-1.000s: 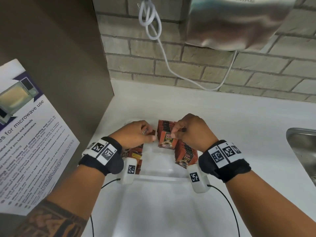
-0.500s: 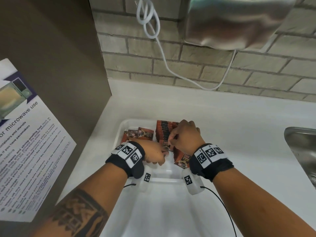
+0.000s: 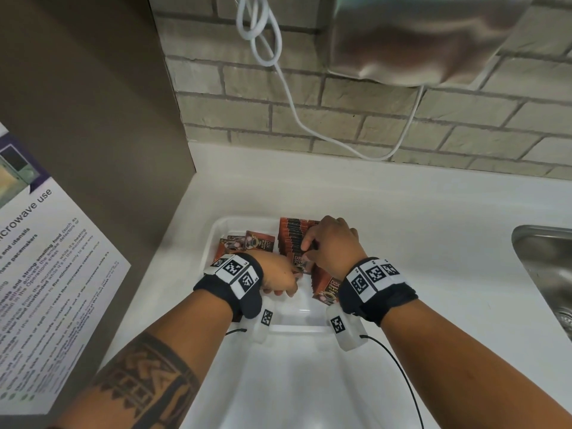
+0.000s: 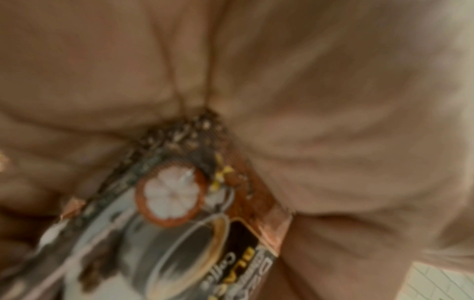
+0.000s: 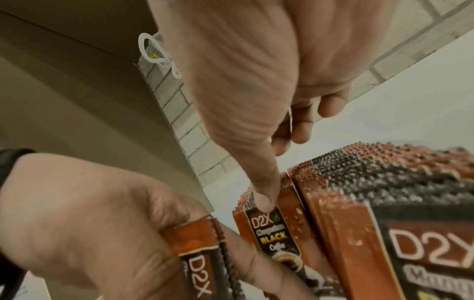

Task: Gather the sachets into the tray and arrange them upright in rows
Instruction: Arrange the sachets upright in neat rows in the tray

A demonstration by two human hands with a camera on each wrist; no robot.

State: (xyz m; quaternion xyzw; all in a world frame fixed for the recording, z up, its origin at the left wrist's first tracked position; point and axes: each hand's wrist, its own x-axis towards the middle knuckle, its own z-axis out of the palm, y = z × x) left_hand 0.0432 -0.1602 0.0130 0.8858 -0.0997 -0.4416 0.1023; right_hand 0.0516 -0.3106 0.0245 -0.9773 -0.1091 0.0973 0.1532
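Observation:
A white tray (image 3: 247,219) on the counter holds brown D2X coffee sachets. An upright row (image 3: 292,236) stands at its back middle, and a second bunch (image 3: 328,289) leans in front of it to the right. A few loose sachets (image 3: 257,243) lie flat at the tray's back left. My right hand (image 3: 309,246) grips the row's near end, its thumb (image 5: 264,199) pressing on the front sachet (image 5: 271,233). My left hand (image 3: 288,289) is just left of it and holds a small bunch of sachets (image 5: 200,249), seen blurred in the left wrist view (image 4: 179,203).
A steel sink (image 3: 544,274) is set into the white counter (image 3: 402,227) at the right. A brown panel with a microwave notice (image 3: 46,274) closes the left side. A hand dryer (image 3: 418,38) and a white cable (image 3: 291,97) hang on the brick wall behind.
My left hand has come from the tray's left side to the middle, with sachets in it, and is now beside my right hand. The right hand stays on the row.

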